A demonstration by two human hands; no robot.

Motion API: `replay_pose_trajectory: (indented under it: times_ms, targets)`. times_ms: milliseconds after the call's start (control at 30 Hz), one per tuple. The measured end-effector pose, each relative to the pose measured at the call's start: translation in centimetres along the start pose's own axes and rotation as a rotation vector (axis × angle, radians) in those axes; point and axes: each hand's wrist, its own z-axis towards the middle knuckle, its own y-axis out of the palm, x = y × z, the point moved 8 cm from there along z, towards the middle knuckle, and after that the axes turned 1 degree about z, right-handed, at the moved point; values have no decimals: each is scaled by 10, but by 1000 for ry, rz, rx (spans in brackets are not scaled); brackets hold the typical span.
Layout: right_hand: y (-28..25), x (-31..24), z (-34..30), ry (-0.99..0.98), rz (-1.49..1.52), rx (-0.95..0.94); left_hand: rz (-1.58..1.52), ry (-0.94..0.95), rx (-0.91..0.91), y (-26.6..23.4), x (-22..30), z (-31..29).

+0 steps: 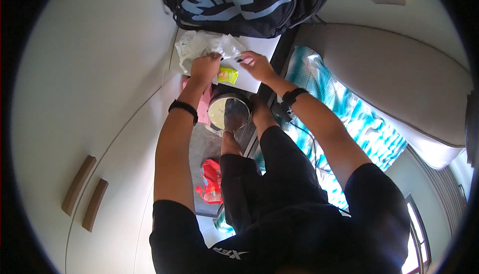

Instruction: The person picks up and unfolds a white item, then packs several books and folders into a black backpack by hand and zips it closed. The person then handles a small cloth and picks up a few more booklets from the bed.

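Observation:
A crumpled white plastic bag lies on a white tabletop ahead of me. My left hand is closed at the near side of the bag, its fingers curled into the plastic. The bag's thin, see-through part stretches right to my right hand, whose thumb and fingers pinch near its edge. Part of the grip is too small to make out. Just below the bag, between my hands, rests a small yellow-green packet.
A black backpack stands behind the bag. White cabinet doors run along the left; a bed with teal plaid bedding is at right. On the floor are a round cream-topped object by my feet, something pink and a red bag.

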Motion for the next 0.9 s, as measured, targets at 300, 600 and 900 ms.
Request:
replay_pose_trajectory:
  times_ms: [300,600,900]
  targets:
    - [-120,-268,-65,-673,-263,535,-204,-347,448,-107,6,-69]
    - [-191,-410,3,-722,-776,698,-150,-688,718,-221,53,-227]
    - [-240,-387,93,-286,-734,393,931,-254,1060,-539,167,-304]
